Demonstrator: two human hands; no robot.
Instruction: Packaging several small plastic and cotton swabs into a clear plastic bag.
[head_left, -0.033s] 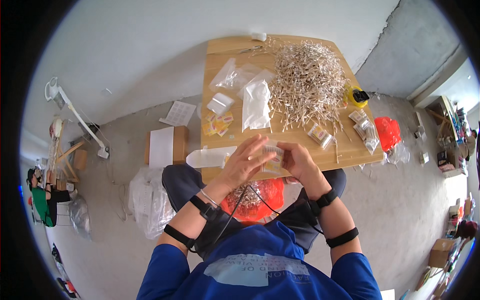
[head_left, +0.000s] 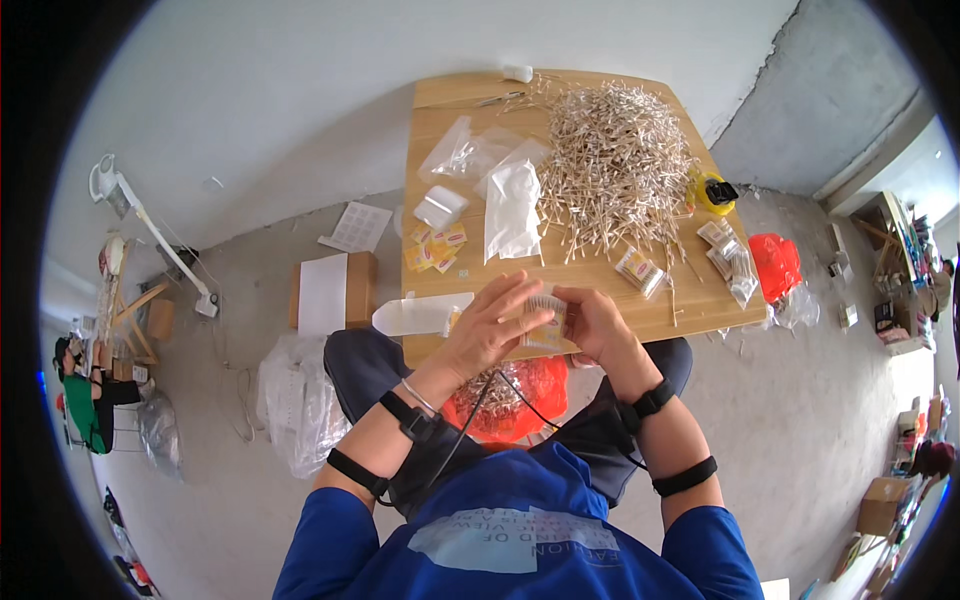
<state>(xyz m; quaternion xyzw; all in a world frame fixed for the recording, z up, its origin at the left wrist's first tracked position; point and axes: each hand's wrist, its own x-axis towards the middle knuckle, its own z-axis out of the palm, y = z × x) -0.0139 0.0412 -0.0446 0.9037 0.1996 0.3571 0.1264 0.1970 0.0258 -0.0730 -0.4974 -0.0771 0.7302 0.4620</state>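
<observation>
Left hand, right hand — one clear swab pack

It's over the tabletop's near edge: left fingers splayed at one side (can't tell if they're gripping), right ones pinching the other. Loose swab pile toward the far right corner — more packs by the right edge.

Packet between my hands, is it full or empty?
Not empty: white cotton swab tips show at the top of the packet. Whether it's completely full, I can't tell.

Bright; soft shdw on wall; rt glare; edges bent.
</observation>
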